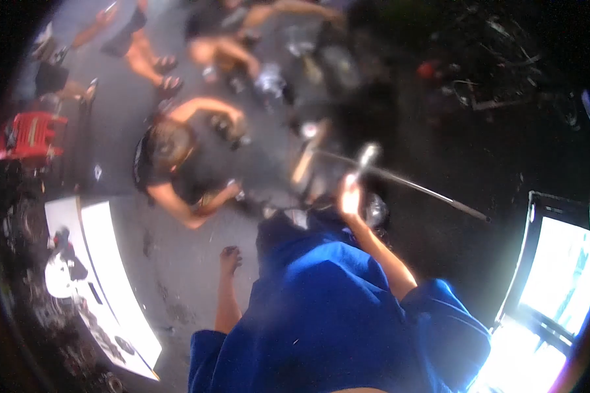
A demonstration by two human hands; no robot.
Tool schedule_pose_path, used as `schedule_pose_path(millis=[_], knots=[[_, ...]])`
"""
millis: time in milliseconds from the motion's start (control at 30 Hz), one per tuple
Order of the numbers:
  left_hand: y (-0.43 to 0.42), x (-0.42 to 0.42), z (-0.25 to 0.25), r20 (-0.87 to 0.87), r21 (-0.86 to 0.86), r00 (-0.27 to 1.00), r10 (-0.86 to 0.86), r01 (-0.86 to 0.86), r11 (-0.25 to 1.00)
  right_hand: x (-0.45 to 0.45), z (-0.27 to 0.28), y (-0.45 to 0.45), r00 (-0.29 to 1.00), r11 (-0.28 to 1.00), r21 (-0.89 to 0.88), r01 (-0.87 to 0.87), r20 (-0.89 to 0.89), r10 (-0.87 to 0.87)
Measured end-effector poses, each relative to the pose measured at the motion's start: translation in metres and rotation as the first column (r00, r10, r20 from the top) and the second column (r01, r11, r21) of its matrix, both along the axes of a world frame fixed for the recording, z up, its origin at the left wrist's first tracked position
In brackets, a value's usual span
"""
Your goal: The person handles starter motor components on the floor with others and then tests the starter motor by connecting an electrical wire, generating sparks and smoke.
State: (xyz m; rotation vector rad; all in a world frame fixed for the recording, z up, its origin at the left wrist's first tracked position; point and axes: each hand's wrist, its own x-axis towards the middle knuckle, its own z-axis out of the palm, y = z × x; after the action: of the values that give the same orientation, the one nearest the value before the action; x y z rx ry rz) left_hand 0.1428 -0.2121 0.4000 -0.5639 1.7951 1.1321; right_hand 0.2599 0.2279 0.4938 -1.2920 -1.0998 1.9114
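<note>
My right hand (351,196) is raised at the centre, and its fingers are closed around a shiny metal part (369,155). Motion blur keeps me from telling what kind of part it is. Just beyond that hand, a long thin metal bar (432,192) with a thicker dark end slants across the dark floor. I cannot tell whether the bar touches the metal part. Low on my left side hangs my left hand (229,257), fingers curled in and nothing visible in them. Beside my right forearm is a dark rounded glossy object (376,211).
A co-worker in dark clothes (170,141) crouches ahead on the left, both hands near small metal parts. Other people are blurred at the back. A red plastic chair (31,134) stands far left, a white panel (118,281) below it. Bright glass doors (557,262) are at right.
</note>
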Motion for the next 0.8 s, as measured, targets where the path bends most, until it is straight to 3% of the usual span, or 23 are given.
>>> schedule_pose_path(millis=[33, 67, 100, 167, 200, 233, 367, 467, 567, 600, 633, 667, 733, 767, 800], knots=[[0.003, -0.005, 0.0, -0.006, -0.001, 1.0, 0.021, -0.021, 1.0, -0.016, 0.042, 0.0, 0.959, 0.988, 0.121, -0.097, 0.278, 0.06], [0.007, -0.006, 0.003, -0.015, -0.009, 0.998, 0.053, -0.053, 0.999, -0.017, 0.036, 0.009, 0.961, 0.995, 0.049, -0.09, 0.268, 0.074], [0.015, -0.006, 0.01, -0.053, 0.018, 0.997, 0.061, -0.06, 0.998, -0.011, 0.0, 0.021, 0.996, 0.997, 0.0, -0.075, 0.047, 0.075], [0.029, -0.003, 0.029, -0.127, 0.066, 0.987, 0.096, -0.088, 0.994, 0.005, -0.074, 0.044, 0.923, 0.981, -0.165, -0.101, -0.382, 0.031], [0.036, -0.001, 0.028, -0.074, 0.022, 0.99, 0.123, -0.122, 0.992, -0.004, -0.076, 0.052, 0.991, 0.992, 0.048, -0.117, -0.054, 0.12], [0.045, 0.002, 0.029, -0.022, -0.024, 0.988, 0.155, -0.155, 0.988, -0.012, -0.078, 0.062, 0.95, 0.95, 0.243, -0.196, 0.289, 0.122], [0.091, 0.041, 0.037, 0.015, -0.054, 0.991, 0.132, -0.131, 0.99, -0.035, -0.01, 0.094, 0.934, 0.961, -0.079, -0.264, 0.228, 0.275], [0.135, 0.056, 0.048, 0.044, -0.111, 0.996, -0.082, 0.086, 0.99, -0.04, -0.029, 0.119, 0.935, 0.97, -0.027, -0.242, 0.261, 0.241], [0.168, 0.063, 0.056, -0.008, -0.153, 0.996, -0.093, 0.09, 0.984, -0.038, -0.028, 0.149, 0.898, 0.954, -0.055, -0.293, 0.328, 0.295], [0.17, 0.062, 0.048, -0.128, -0.161, 0.964, -0.233, 0.211, 0.964, -0.038, -0.025, 0.159, 0.876, 0.942, -0.089, -0.324, 0.347, 0.335], [0.157, 0.063, 0.022, -0.236, -0.19, 0.903, -0.36, 0.321, 0.928, -0.031, -0.055, 0.168, 0.886, 0.942, -0.076, -0.326, 0.324, 0.332], [0.14, 0.073, -0.001, -0.327, -0.236, 0.818, -0.473, 0.414, 0.879, -0.03, -0.044, 0.177, 0.876, 0.938, -0.04, -0.345, 0.344, 0.337], [0.128, 0.088, -0.031, -0.537, -0.378, 0.598, -0.595, 0.459, 0.804, -0.023, -0.098, 0.19, 0.915, 0.967, 0.051, -0.25, 0.339, 0.219], [0.153, 0.08, -0.003, -0.391, -0.301, 0.801, -0.453, 0.353, 0.886, -0.023, -0.098, 0.2, 0.936, 0.976, -0.04, -0.215, 0.276, 0.217], [0.198, 0.065, 0.041, -0.228, -0.239, 0.935, -0.272, 0.217, 0.947, -0.019, -0.118, 0.204, 0.931, 0.975, -0.021, -0.222, 0.292, 0.218]])
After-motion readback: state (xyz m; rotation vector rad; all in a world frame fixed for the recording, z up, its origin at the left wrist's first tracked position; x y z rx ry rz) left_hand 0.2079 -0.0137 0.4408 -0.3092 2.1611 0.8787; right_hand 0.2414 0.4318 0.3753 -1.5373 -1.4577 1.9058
